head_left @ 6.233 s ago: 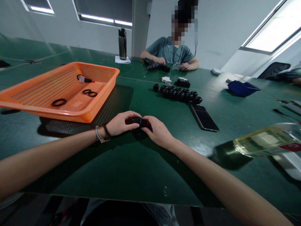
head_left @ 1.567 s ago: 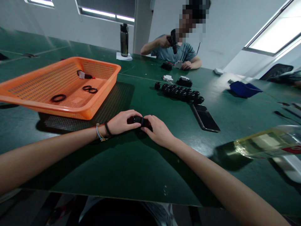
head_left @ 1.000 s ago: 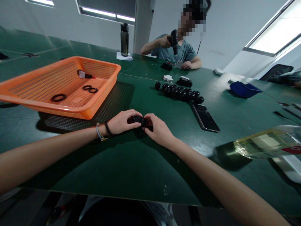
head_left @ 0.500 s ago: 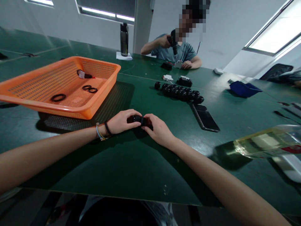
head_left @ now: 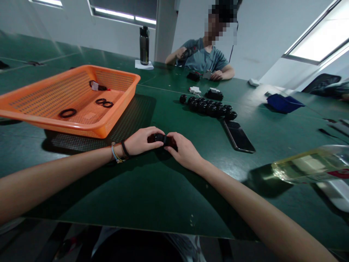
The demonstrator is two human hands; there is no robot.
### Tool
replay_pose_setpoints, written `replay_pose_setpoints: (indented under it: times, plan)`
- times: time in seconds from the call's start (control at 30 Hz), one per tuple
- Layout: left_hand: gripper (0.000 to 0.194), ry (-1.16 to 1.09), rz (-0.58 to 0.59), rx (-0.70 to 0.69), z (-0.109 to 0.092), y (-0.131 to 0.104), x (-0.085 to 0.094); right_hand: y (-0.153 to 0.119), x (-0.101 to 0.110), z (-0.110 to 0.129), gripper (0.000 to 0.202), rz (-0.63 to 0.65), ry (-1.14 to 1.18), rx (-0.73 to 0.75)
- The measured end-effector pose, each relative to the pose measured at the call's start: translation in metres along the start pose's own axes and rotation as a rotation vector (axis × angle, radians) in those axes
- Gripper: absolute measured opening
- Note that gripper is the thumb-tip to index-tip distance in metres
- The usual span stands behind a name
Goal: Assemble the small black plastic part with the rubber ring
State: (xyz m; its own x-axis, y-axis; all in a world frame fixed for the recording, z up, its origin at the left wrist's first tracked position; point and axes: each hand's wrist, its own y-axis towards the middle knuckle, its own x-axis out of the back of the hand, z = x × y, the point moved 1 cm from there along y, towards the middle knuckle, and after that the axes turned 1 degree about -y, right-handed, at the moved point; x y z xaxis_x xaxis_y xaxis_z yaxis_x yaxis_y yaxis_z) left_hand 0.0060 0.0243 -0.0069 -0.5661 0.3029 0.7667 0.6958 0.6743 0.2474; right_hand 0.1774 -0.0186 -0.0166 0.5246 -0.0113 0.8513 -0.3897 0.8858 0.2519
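Observation:
Both my hands meet at the middle of the green table, low over its surface. My left hand [head_left: 143,141] is closed round a small glossy black round part [head_left: 159,138], thumb at the near side. From the other side my right hand [head_left: 184,148] pinches the same part at its right end, where a dark band shows. Fingers hide much of the part, so its full shape cannot be made out. Beyond my hands, to the right, several similar glossy black round parts [head_left: 209,107] stand in a cluster.
Left of my hands stands an orange perforated basket [head_left: 120,118] holding several black rings [head_left: 68,113]. A phone [head_left: 238,136] and a bottle of yellowish liquid [head_left: 308,165] are to the right. Farther back are a blue bin [head_left: 285,103], a dark bottle [head_left: 144,46] and a co-worker [head_left: 209,58].
My hands and the black part look unmoved. Across the table, the co-worker's hand with the power drill has tipped it from pointing down to lying more sideways, away from the piece.

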Motion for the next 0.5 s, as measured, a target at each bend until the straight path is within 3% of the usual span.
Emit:
replay_pose_setpoints:
  times: [0.5]
  plan:
    - [0.031, 0.002, -0.001, -0.001, 0.0004, -0.0001, -0.0008, 0.0001, -0.0006, -0.0005, 0.024, -0.002, -0.014, 0.006]
